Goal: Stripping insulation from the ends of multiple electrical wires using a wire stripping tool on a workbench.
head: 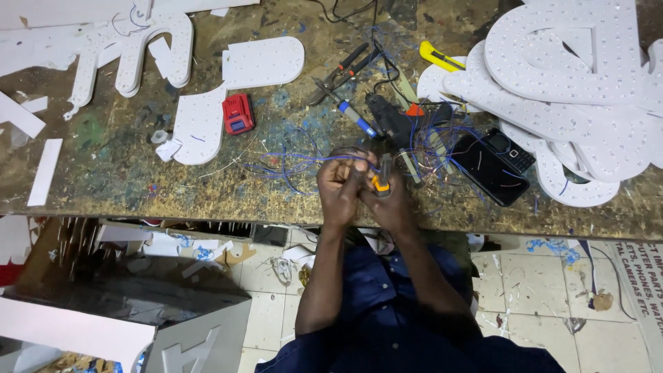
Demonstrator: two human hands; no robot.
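Both hands were mid-strip: the left hand (340, 181) pinched the blue wire (304, 159) while the right hand (387, 197) clenched an orange-handled stripper (382, 179) just above the tabletop (207, 186) edge, needing a steady pull next.

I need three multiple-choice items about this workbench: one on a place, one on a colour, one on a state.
1. The dark phones lie: A beside the stacked white letters; B on the floor; C in a drawer.
2. The wire at the left hand is: A green; B blue; C pink.
3. The right hand is: A flat and empty; B out of view; C closed on an orange-handled tool.
A, they lie at the stack's edge. B, blue strands run from it. C, fingers wrap the tool.
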